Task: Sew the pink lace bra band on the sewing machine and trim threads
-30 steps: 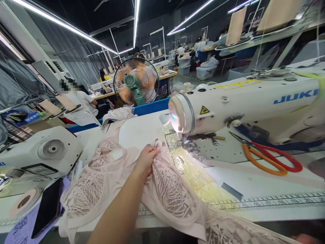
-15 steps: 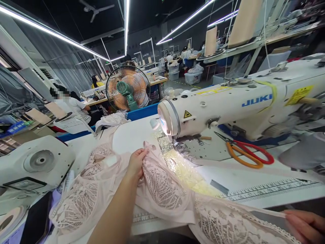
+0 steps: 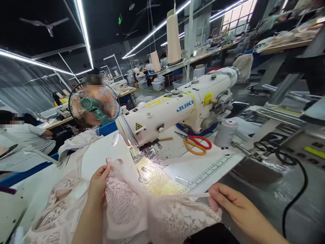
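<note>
Largest of all, the white tabletop (image 3: 96,149), near edge toward the wearer. Beyond the far edge, at left, a seated person (image 3: 35,142) in a pale shirt. Across the middle, toward the far edge, a white JUKI sewing machine (image 3: 157,115), lamp lit beneath the head. Beyond the far edge, a standing fan (image 3: 90,104) with a green motor. Over the near edge, in front of the machine head, a pale pink lace garment (image 3: 125,203), drawn out between both hands. Left of the left forearm, more pale lace (image 3: 57,193), joined or separate unclear. Along the near edge, toward the right corner, a printed measuring scale (image 3: 210,173). At the garment's top, by a small strap loop, the left hand (image 3: 99,181), thumb and fingertips pinched on the fabric. Just off the near edge, toward the right corner, the right hand (image 3: 228,200), thumb and fingers pinching the garment's thin upper border. Between machine and scale, red-and-orange-handled scissors (image 3: 194,144), blades toward the machine head. Near the right edge, an upright grey thread cone (image 3: 225,134). Just beside the scale, a small metallic strip (image 3: 182,180).
</note>
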A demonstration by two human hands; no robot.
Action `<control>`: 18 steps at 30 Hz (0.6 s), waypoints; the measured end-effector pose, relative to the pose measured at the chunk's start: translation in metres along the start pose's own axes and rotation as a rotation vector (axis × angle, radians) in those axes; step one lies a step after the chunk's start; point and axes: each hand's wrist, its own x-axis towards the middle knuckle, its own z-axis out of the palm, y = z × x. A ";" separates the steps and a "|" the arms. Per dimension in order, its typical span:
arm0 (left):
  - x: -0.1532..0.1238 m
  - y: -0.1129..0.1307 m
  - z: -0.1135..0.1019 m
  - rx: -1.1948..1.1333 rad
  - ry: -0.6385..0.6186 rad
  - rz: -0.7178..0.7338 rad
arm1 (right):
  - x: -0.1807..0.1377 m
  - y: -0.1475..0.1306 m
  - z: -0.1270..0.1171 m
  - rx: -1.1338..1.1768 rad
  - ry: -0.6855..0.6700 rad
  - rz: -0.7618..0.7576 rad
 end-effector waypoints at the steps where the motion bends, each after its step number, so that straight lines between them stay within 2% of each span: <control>1: 0.001 0.002 0.000 0.039 0.002 0.016 | 0.000 -0.002 0.002 0.038 -0.029 0.010; 8: 0.009 0.014 0.009 0.328 0.030 0.106 | -0.005 0.007 0.002 0.181 -0.215 0.099; 11: -0.006 0.028 0.013 0.463 0.058 0.156 | -0.009 0.012 0.000 0.194 -0.233 0.130; 14: -0.058 0.037 0.023 0.604 0.135 0.321 | -0.013 0.012 0.000 0.215 -0.244 0.142; 15: -0.082 0.035 0.028 0.716 0.127 0.475 | -0.015 0.012 0.000 0.215 -0.246 0.145; 16: -0.108 0.029 0.033 0.792 0.068 0.611 | -0.015 0.011 0.000 0.212 -0.245 0.148; 17: -0.132 0.020 0.040 0.827 -0.068 0.717 | -0.016 0.012 0.001 0.209 -0.241 0.152; 18: -0.154 0.008 0.046 0.863 -0.259 0.779 | -0.016 0.013 0.001 0.202 -0.231 0.156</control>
